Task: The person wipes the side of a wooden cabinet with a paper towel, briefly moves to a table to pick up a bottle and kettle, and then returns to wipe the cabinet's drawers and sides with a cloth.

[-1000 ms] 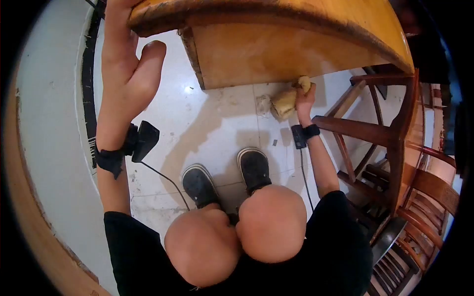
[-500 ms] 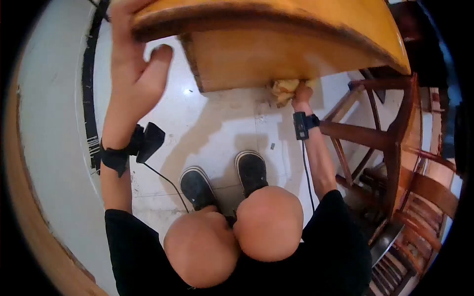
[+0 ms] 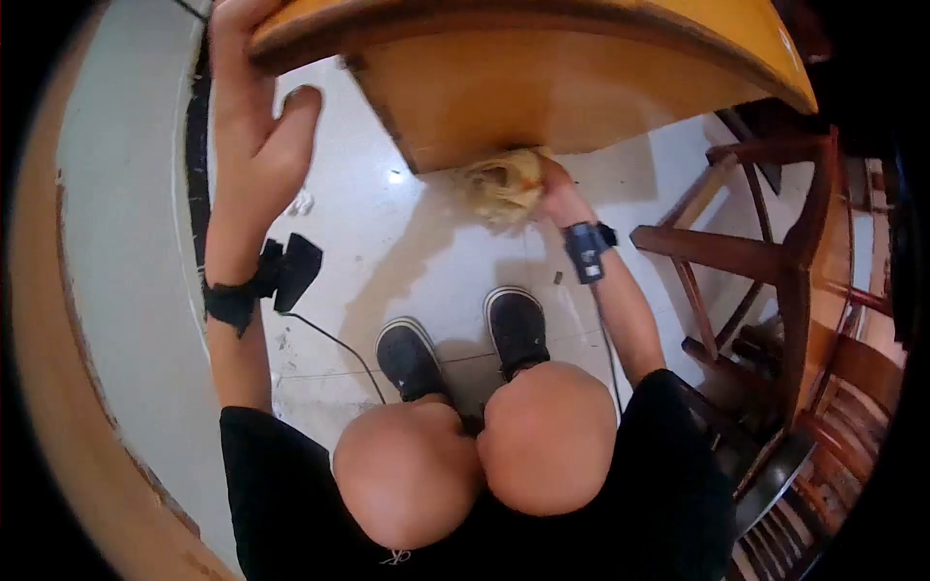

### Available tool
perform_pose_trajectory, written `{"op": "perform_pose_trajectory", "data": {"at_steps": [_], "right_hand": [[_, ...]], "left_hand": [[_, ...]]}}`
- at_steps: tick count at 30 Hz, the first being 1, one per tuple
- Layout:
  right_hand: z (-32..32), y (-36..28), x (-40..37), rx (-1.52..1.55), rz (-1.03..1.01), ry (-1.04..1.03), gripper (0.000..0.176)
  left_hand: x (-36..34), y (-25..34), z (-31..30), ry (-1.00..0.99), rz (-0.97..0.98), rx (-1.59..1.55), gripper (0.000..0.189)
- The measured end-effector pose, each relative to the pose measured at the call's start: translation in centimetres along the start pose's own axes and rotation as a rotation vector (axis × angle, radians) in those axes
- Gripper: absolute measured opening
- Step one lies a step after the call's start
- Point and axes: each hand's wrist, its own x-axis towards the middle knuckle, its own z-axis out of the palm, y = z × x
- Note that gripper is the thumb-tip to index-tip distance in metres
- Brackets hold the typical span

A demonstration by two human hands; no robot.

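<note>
A wooden table (image 3: 581, 92) with a curved top edge fills the upper middle, its lower panel facing me. My left hand (image 3: 260, 121) is at the top's left corner, its fingers wrapped round the edge and its thumb sticking out. Beside the panel's lower edge, my right hand (image 3: 554, 192) is closed on a crumpled, yellowish cloth (image 3: 504, 187). The cloth touches or nearly touches the panel's bottom. Part of the right hand's fingers is hidden by the cloth.
Dark wooden chairs (image 3: 741, 254) stand on the right. A pale wall (image 3: 126, 290) runs along the left. My knees and black shoes (image 3: 407, 358) are below on the white tiled floor (image 3: 329, 252). Black devices with cables are strapped to both wrists.
My right hand has moved left with the cloth along the panel's lower edge. The left hand stays at the table corner. The view has shifted slightly.
</note>
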Motion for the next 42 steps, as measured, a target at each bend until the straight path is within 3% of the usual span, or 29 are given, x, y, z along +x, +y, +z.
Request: {"op": "perform_pose_trajectory", "data": {"at_steps": [1,3,6,9,11,14,18,19,21,23,25,27,29,31,37,42], "right_hand": [[-2.1,0.5,1.7,0.509,0.285,-0.001,0.032],[-4.9,-0.3,1.6,0.482,0.168,0.006,0.037],[-3.3,-3.3,0.8,0.313,-0.023,0.212,0.041],[1.3,-3.1,-0.2,0.389,0.151,0.186,0.041],[5.2,-0.9,-0.8,0.288,0.194,0.036,0.039],[8.9,4.0,1.9,0.019,0.105,-0.400,0.036],[14.3,5.0,1.0,0.222,0.351,-0.400,0.035],[14.5,4.9,1.0,0.249,0.404,-0.375,0.035],[13.9,4.8,-0.2,-0.140,0.134,-0.510,0.038],[12.9,3.7,-2.2,-0.067,0.249,-0.497,0.041],[12.5,3.0,-3.3,-0.204,0.274,-0.378,0.041],[12.8,2.7,-4.0,-0.296,0.275,-0.302,0.042],[13.6,2.1,-4.6,-0.351,0.254,-0.277,0.043],[14.1,1.8,-4.5,-0.393,0.254,-0.286,0.044],[17.3,0.6,-6.4,-0.443,0.306,-0.368,0.048],[17.1,0.9,-5.6,-0.319,0.327,-0.483,0.047]], "left_hand": [[0.1,0.3,-0.4,-0.014,-0.033,0.070,0.076],[0.2,0.9,-1.2,-0.050,-0.097,0.213,0.076],[0.4,1.0,-1.0,-0.053,-0.016,0.179,0.075],[0.5,1.0,-1.1,-0.058,0.005,0.116,0.077],[0.5,0.9,-1.4,-0.077,0.016,0.092,0.078],[0.6,1.2,-2.1,-0.120,-0.003,0.152,0.081],[0.2,0.5,-2.1,-0.096,0.105,0.092,0.081],[0.6,0.5,-2.2,-0.114,0.080,0.094,0.080],[0.1,0.0,-2.5,-0.100,0.022,0.027,0.074],[-1.1,-0.1,-2.9,-0.026,-0.062,-0.008,0.065],[-4.2,0.6,-2.9,0.137,-0.264,-0.011,0.045],[-9.4,-2.1,-3.5,0.021,-0.421,0.067,0.059],[-14.4,-2.4,-2.4,-0.124,-0.659,-0.013,0.052],[-17.3,-0.9,-0.3,-0.160,-0.771,-0.165,0.056],[-20.7,0.6,6.0,0.017,-0.838,-0.338,0.076],[-22.1,-0.1,6.8,0.036,-0.938,-0.224,0.075]]}}
